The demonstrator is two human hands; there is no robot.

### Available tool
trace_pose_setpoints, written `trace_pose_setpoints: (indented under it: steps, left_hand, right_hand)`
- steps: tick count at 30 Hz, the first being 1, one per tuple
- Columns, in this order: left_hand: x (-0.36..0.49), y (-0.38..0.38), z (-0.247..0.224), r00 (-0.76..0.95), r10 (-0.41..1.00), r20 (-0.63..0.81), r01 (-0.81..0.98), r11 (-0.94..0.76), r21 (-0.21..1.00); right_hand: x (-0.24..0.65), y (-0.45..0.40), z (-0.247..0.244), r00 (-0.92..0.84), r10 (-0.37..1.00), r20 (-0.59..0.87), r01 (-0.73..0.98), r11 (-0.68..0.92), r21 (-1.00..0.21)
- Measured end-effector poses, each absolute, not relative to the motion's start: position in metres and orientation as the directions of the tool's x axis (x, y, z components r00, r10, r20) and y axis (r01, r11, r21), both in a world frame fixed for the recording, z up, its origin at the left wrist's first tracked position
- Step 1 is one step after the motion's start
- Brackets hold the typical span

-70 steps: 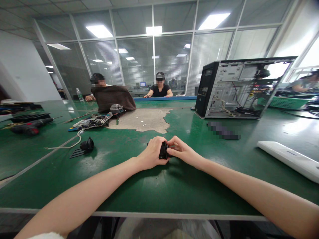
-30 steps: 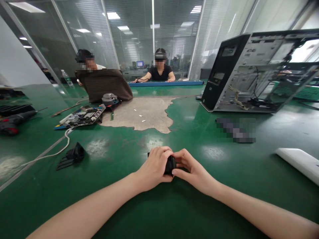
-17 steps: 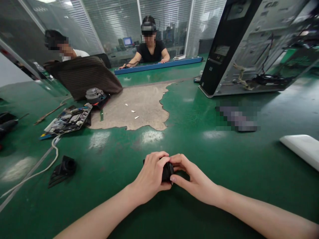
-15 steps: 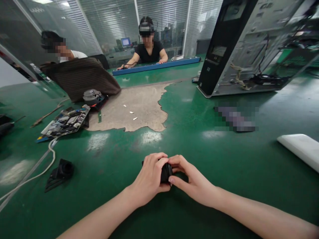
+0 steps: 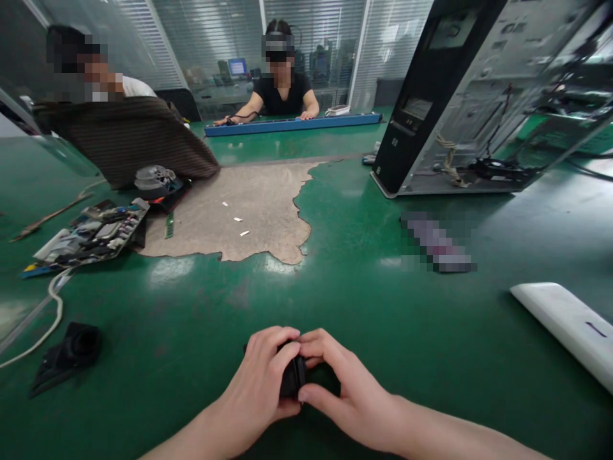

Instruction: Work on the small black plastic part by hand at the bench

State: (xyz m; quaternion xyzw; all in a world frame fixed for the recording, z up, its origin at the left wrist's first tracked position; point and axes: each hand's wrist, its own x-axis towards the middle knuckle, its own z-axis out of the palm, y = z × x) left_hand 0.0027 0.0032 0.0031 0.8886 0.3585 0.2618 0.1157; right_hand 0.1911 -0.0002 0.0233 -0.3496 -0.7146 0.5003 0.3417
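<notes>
Fingers of my left hand (image 5: 253, 383) curl over a small black part (image 5: 291, 378) and hold it from the left; those of my right hand (image 5: 354, 390) pinch its right edge, thumb nearer me, fingertips on the far side. The part lies between the two hands, low over the green worktop (image 5: 201, 319); whether its underside touches the surface cannot be told, since my grip hides it. The step in hand reads as two-handed handling of this part: the left steadies, the right works at the edge. As a judgement, any change of grip calls for the left fingers to keep their hold while the right ones ease along the edge or let go.

Surroundings, relative to my fingers: well to the left, a black bracket with a round opening (image 5: 85, 345); beyond it, a white cable (image 5: 58, 310) and a circuit board (image 5: 90, 236). Ahead, a bare grey patch (image 5: 258, 191) bears white scraps (image 5: 238, 220). Ahead and to the right stands an open computer case (image 5: 400, 137); to the right, a long white object (image 5: 565, 322). Across from me, a person (image 5: 282, 92) rests both hands at a blue bar (image 5: 297, 124).

Compared with the frame just earlier, my hands and the part sit lower and farther left in the view, and the bracket has moved the same way, which suggests a shift of my head. The grip itself shows no clear change.
</notes>
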Motion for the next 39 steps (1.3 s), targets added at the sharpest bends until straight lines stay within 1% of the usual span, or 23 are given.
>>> trace_pose_setpoints:
  steps: [2, 6, 7, 8, 11, 16, 19, 21, 25, 30, 34, 39]
  left_hand:
    - [0.002, 0.004, -0.002, 0.599, 0.696, 0.396, 0.567, -0.718, 0.403]
    - [0.004, 0.004, -0.005, 0.593, 0.712, 0.376, 0.564, -0.7, 0.437]
    - [0.004, 0.004, -0.003, 0.592, 0.728, 0.346, 0.581, -0.683, 0.443]
    - [0.005, 0.004, -0.001, 0.594, 0.738, 0.319, 0.594, -0.671, 0.444]
    - [0.005, 0.006, 0.006, 0.594, 0.738, 0.32, 0.605, -0.672, 0.427]
    - [0.004, 0.002, 0.008, 0.602, 0.675, 0.427, 0.58, -0.737, 0.348]
    - [0.004, -0.002, 0.007, 0.6, 0.645, 0.474, 0.58, -0.758, 0.298]
    - [0.004, -0.004, 0.007, 0.606, 0.626, 0.491, 0.577, -0.771, 0.27]
    - [0.004, -0.006, 0.007, 0.603, 0.635, 0.482, 0.583, -0.764, 0.278]
    - [0.004, -0.004, 0.009, 0.607, 0.659, 0.444, 0.584, -0.749, 0.314]
    - [0.003, -0.002, 0.01, 0.611, 0.661, 0.436, 0.567, -0.75, 0.341]
    - [0.002, -0.003, 0.007, 0.586, 0.669, 0.457, 0.591, -0.739, 0.324]
  right_hand:
    - [0.191, 0.002, 0.026, -0.539, 0.832, 0.13, 0.169, 0.258, -0.951]
    - [0.191, 0.005, 0.028, -0.551, 0.828, 0.101, 0.174, 0.232, -0.957]
    - [0.191, 0.005, 0.028, -0.553, 0.827, 0.098, 0.175, 0.23, -0.957]
    - [0.191, 0.005, 0.027, -0.538, 0.837, 0.098, 0.179, 0.228, -0.957]
    - [0.19, 0.004, 0.023, -0.526, 0.841, 0.126, 0.16, 0.244, -0.957]
    - [0.185, -0.004, 0.013, -0.503, 0.842, 0.195, 0.076, 0.268, -0.96]
    - [0.183, -0.009, 0.012, -0.505, 0.838, 0.209, 0.043, 0.266, -0.963]
    - [0.181, -0.01, 0.011, -0.501, 0.846, 0.183, 0.005, 0.215, -0.977]
    - [0.18, -0.009, 0.01, -0.506, 0.847, 0.163, -0.065, 0.15, -0.986]
    - [0.182, -0.008, 0.013, -0.483, 0.868, 0.119, 0.009, 0.141, -0.99]
    - [0.182, -0.007, 0.014, -0.504, 0.856, 0.112, 0.002, 0.13, -0.991]
    - [0.183, -0.008, 0.009, -0.482, 0.859, 0.174, 0.044, 0.222, -0.974]
